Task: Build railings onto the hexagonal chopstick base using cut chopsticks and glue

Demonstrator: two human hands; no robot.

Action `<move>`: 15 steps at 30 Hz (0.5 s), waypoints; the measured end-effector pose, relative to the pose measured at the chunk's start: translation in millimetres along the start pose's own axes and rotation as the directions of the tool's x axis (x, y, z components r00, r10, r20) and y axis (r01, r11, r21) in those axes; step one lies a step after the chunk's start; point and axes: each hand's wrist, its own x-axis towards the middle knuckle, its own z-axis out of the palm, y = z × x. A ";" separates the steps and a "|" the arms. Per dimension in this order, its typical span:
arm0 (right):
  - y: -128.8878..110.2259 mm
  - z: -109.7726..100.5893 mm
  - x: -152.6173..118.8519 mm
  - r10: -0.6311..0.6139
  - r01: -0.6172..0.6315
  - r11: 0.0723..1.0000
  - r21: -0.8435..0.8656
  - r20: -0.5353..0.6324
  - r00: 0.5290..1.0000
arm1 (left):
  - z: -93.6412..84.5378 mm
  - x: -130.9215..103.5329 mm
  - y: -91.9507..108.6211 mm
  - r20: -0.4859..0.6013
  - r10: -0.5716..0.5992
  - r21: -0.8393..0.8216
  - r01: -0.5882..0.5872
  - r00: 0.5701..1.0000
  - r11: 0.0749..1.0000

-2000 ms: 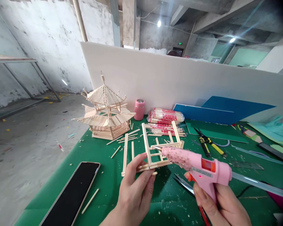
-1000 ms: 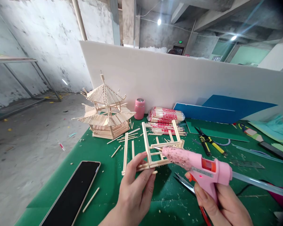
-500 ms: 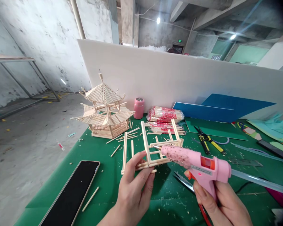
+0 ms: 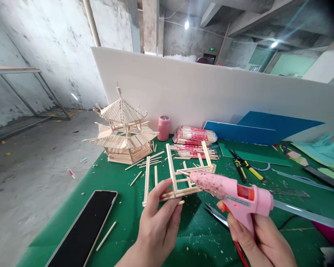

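Between the thumb and fingers of my left hand (image 4: 157, 226) is the lower corner of a small frame of wooden sticks (image 4: 171, 167), tilted above the table. My right hand (image 4: 260, 241) is wrapped round the handle of a pink hot glue gun (image 4: 228, 189), a finger at its orange trigger. The gun's metal nozzle points left and meets, or nearly meets, a joint between an upright and a crossbar of the frame. A clear glue stick (image 4: 308, 215) sticks out of the gun's back. The gun's body hides the right part of the frame.
A pagoda model of sticks (image 4: 125, 137) stands at the back left, beside a pink can (image 4: 163, 128) and wrapped stick bundles (image 4: 195, 135). A phone (image 4: 83, 226) lies front left. Yellow-black pliers (image 4: 245, 165) lie on the right, and red-handled pliers (image 4: 218, 215) are partly under my right hand.
Both hands, the stick frame and the glue gun hold almost the same position. Only a very slight shift of the view shows.
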 end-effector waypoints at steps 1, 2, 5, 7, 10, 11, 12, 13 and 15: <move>-0.4 0.6 0.2 -0.004 0.004 1.000 0.008 0.000 1.000 | 0.1 0.6 0.1 -0.003 0.002 0.002 -0.002 1.000 1.000; -0.3 1.2 0.2 -0.005 0.005 1.000 0.012 0.003 1.000 | 0.2 1.3 0.1 -0.007 0.004 0.004 -0.004 1.000 1.000; 1.4 2.4 -0.9 0.008 -0.008 1.000 0.010 0.011 1.000 | 0.8 2.9 0.2 -0.005 -0.004 0.004 0.004 1.000 1.000; 1.8 2.4 -1.3 0.010 -0.010 1.000 0.011 0.003 1.000 | 1.1 3.0 0.2 -0.003 -0.005 0.000 0.005 1.000 1.000; -0.8 1.6 -0.2 -0.013 0.013 1.000 0.019 -0.009 1.000 | 1.0 1.8 0.2 -0.005 0.001 -0.005 -0.001 1.000 1.000; -2.0 1.4 0.5 -0.019 0.020 1.000 0.022 -0.013 1.000 | 0.8 1.3 0.3 -0.004 0.001 -0.007 -0.001 1.000 1.000; -3.1 1.3 1.2 -0.023 0.024 0.999 0.028 -0.014 1.000 | 0.6 0.9 0.4 -0.004 0.000 -0.007 0.000 1.000 1.000; -3.9 1.4 1.7 -0.024 0.025 0.999 0.036 -0.014 1.000 | 0.5 0.7 0.6 -0.004 0.001 -0.008 -0.001 1.000 1.000; -4.1 1.7 2.0 -0.019 0.020 0.999 0.048 -0.015 1.000 | 0.2 0.8 0.8 -0.006 0.007 -0.008 -0.007 1.000 1.000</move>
